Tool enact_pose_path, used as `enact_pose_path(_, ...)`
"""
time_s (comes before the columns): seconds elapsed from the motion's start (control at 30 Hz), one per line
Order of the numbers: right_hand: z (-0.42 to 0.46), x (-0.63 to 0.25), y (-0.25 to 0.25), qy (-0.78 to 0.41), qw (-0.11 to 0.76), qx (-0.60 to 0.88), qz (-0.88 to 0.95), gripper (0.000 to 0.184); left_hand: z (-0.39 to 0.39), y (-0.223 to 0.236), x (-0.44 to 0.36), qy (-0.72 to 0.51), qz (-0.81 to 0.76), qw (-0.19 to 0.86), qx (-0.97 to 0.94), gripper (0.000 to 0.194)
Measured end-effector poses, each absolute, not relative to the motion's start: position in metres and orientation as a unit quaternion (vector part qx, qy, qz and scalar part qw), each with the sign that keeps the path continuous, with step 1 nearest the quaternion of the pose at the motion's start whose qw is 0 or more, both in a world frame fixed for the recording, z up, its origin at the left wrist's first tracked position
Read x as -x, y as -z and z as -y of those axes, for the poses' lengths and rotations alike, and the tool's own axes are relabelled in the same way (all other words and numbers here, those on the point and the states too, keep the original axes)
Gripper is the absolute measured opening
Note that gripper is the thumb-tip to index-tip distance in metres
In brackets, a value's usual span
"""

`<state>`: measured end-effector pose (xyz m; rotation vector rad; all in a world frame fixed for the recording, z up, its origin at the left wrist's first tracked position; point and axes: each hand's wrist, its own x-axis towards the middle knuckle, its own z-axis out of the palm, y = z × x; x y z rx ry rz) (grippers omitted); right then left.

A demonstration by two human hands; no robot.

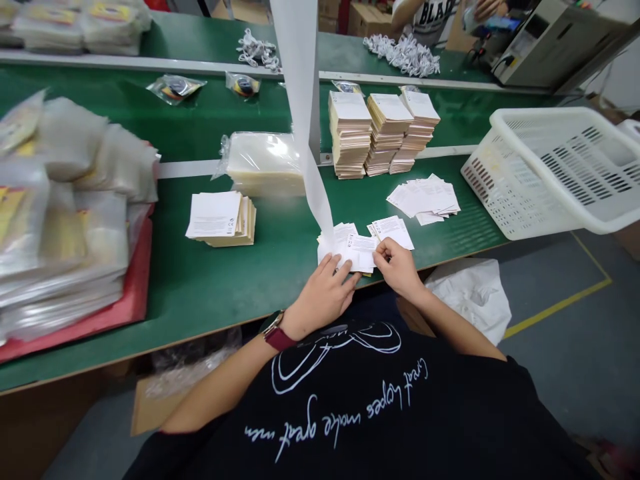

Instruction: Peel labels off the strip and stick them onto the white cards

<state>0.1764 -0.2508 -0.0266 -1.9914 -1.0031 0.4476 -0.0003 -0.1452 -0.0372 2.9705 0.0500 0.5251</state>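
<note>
Head view: left hand (320,298) on paper cards (357,252), right hand (397,267) pinching

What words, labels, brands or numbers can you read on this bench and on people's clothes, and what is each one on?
"Great hopes make great men": white script, upside down in this view, on the person's black T-shirt.
"BLA": dark letters on a co-worker's pale T-shirt; the rest is cut off.
Small print on the white cards: too small to read.
Yellow labels in the plastic bags: too blurred to read.
</note>
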Motion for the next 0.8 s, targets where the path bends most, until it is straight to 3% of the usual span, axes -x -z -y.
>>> enact_pose_path(0.13, 0.251, -0.174, 0.027, -0.154, 0.445, 0.791, 0.391, 0.013, 0.153, 0.043, 0.001, -0.252, -0.039, 0.098, -0.962, 0.016)
enact_pose_path(0.23, 0.250, -0.169, 0.024, -0.123, 0.477, 0.783, 0.378, 0.014, 0.164, 0.046, -0.001, -0.311, -0.102, 0.179, -0.928, 0.028)
enact_pose_path(0.43, 0.243, -0.151, 0.023, -0.049, 0.542, 0.754, 0.369, 0.014, 0.163, 0.034, -0.019, -0.237, -0.288, 0.577, -0.727, 0.023)
enact_pose_path(0.5, 0.241, -0.145, 0.024, -0.039, 0.559, 0.743, 0.366, 0.014, 0.156, 0.029, -0.023, -0.219, -0.323, 0.652, -0.650, 0.025)
enact_pose_path(0.8, 0.237, -0.137, 0.027, -0.072, 0.594, 0.725, 0.343, 0.016, 0.150, 0.027, -0.022, -0.253, -0.334, 0.656, -0.628, 0.026)
